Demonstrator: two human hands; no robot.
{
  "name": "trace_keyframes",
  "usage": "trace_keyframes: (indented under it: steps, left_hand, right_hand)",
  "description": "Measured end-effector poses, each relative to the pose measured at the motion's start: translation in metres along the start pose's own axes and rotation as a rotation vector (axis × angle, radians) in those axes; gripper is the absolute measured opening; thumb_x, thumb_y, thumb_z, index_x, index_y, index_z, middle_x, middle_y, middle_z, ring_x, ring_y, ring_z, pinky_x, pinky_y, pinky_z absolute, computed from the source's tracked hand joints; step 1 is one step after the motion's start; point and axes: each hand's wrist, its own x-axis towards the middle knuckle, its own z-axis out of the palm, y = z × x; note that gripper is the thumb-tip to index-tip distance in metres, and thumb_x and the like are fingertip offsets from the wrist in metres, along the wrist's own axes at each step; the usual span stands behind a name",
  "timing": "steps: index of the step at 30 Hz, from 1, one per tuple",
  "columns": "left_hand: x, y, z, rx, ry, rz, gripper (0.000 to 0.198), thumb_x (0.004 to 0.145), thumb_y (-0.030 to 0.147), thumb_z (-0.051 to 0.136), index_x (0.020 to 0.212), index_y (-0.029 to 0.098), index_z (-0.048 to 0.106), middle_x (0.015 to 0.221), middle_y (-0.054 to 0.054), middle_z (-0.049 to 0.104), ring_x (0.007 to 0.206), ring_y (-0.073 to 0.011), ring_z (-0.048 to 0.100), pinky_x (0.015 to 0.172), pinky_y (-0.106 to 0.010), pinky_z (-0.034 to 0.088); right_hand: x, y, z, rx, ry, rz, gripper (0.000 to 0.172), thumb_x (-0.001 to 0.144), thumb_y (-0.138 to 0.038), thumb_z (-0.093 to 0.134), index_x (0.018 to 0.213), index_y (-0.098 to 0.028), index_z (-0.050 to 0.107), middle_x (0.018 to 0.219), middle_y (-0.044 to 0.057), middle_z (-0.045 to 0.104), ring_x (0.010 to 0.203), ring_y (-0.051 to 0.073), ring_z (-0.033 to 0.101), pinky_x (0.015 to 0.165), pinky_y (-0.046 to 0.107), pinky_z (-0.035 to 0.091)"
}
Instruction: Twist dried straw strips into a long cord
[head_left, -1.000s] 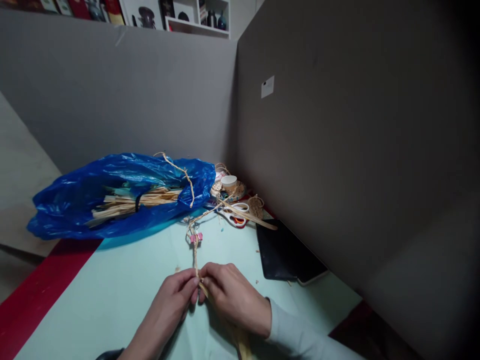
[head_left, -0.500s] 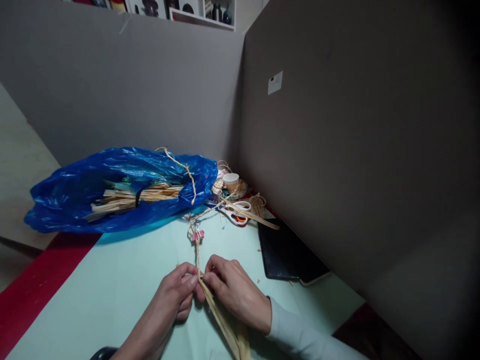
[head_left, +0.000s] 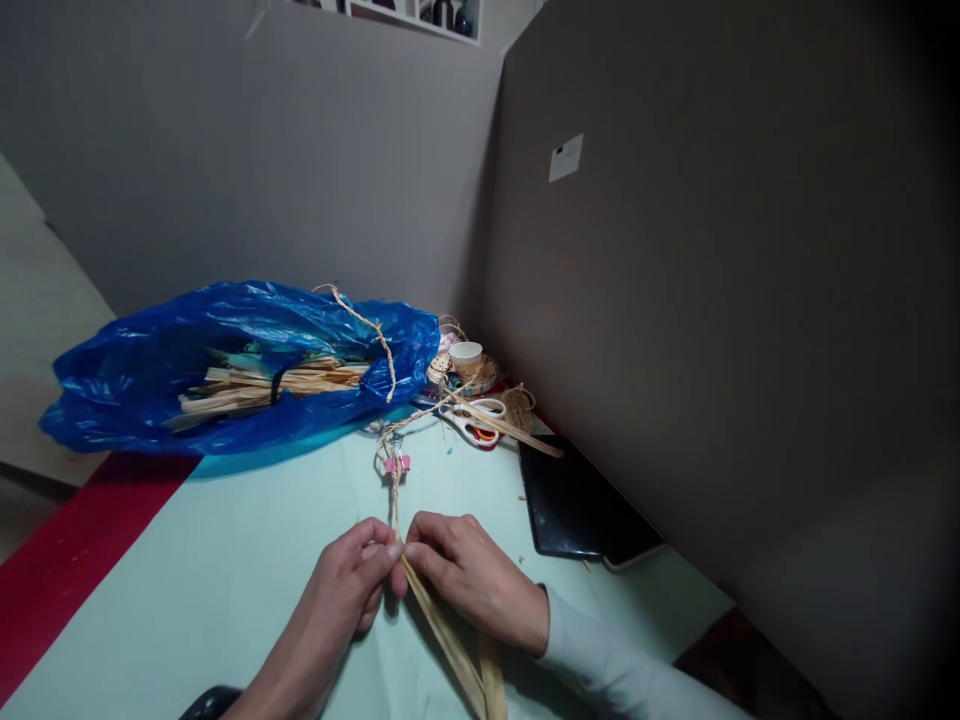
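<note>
A twisted cord of dried plant fibre (head_left: 396,498) runs from a pink binder clip (head_left: 397,464) down to my two hands. My left hand (head_left: 356,570) pinches the cord's lower end between thumb and fingers. Just to its right, almost touching, my right hand (head_left: 472,580) is closed with thumb and forefinger on the fibre strips. Loose flat strips (head_left: 450,640) of pale straw colour fan out below the pinch, passing under my right hand towards the bottom edge. My fingertips hide the exact spot where the strips meet the cord.
A blue plastic bag (head_left: 247,310) holding a tied bundle of straw strips (head_left: 315,378) lies at the back left. White-handled scissors (head_left: 480,420), a paper cup (head_left: 466,356) and a black tablet (head_left: 585,505) sit at the right. Grey partitions (head_left: 337,170) stand behind.
The camera view has shifted slightly. My hands stay at the join, and the fingertips have drawn a little closer together on the strips.
</note>
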Motion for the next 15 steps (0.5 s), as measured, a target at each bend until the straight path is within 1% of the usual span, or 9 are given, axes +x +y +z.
trace_keyframes:
  steps: [4,6,8,10,13,15]
  left_hand:
    - [0.002,-0.002,-0.001,0.066,-0.008,0.024,0.031,0.073,0.047,0.063,0.069,0.019,0.048,0.047,0.005,0.054,0.034,-0.0024,0.022,0.037,-0.018,0.011]
    - [0.001,-0.001,-0.001,0.091,-0.001,0.032,0.03,0.074,0.046,0.061,0.07,0.019,0.049,0.047,0.006,0.054,0.034,-0.0026,0.023,0.037,-0.018,0.012]
    - [0.001,0.0,-0.002,0.105,0.017,0.039,0.028,0.075,0.045,0.06,0.071,0.019,0.05,0.048,0.006,0.054,0.035,-0.0031,0.024,0.037,-0.018,0.013]
    - [0.003,-0.001,-0.002,0.124,0.021,0.051,0.027,0.075,0.044,0.061,0.071,0.019,0.051,0.049,0.004,0.056,0.035,-0.0039,0.025,0.037,-0.018,0.015]
    - [0.006,-0.006,-0.001,0.124,0.015,0.052,0.028,0.072,0.045,0.061,0.071,0.02,0.049,0.054,0.001,0.062,0.034,-0.0038,0.024,0.036,-0.019,0.014]
    - [0.007,-0.008,0.0,0.096,0.033,0.042,0.029,0.07,0.045,0.063,0.07,0.02,0.048,0.05,0.004,0.057,0.034,-0.0031,0.022,0.037,-0.019,0.011]
  right_hand:
    - [0.0,0.003,-0.006,0.04,-0.067,-0.016,0.027,0.095,-0.033,0.044,0.082,-0.017,0.06,0.071,-0.001,0.057,0.067,0.012,0.049,0.062,0.022,0.032]
    - [-0.001,0.004,-0.01,0.046,-0.083,0.002,0.023,0.093,-0.033,0.048,0.086,-0.016,0.062,0.074,0.0,0.059,0.068,0.012,0.049,0.061,0.022,0.032]
    - [-0.002,0.005,-0.013,0.049,-0.083,0.023,0.017,0.089,-0.03,0.053,0.088,-0.015,0.063,0.071,-0.001,0.057,0.064,0.011,0.047,0.059,0.022,0.032]
    - [-0.003,0.005,-0.015,0.056,-0.05,0.034,0.015,0.086,-0.028,0.055,0.084,-0.015,0.063,0.065,-0.003,0.054,0.06,0.01,0.045,0.056,0.022,0.031]
    - [-0.006,0.002,-0.012,0.025,0.046,0.039,0.014,0.086,-0.024,0.054,0.076,-0.015,0.061,0.062,-0.003,0.054,0.059,0.01,0.047,0.055,0.022,0.03]
    - [-0.009,-0.002,-0.005,-0.065,0.092,0.04,0.013,0.085,-0.023,0.054,0.075,-0.016,0.059,0.063,-0.002,0.057,0.059,0.011,0.049,0.055,0.023,0.03]
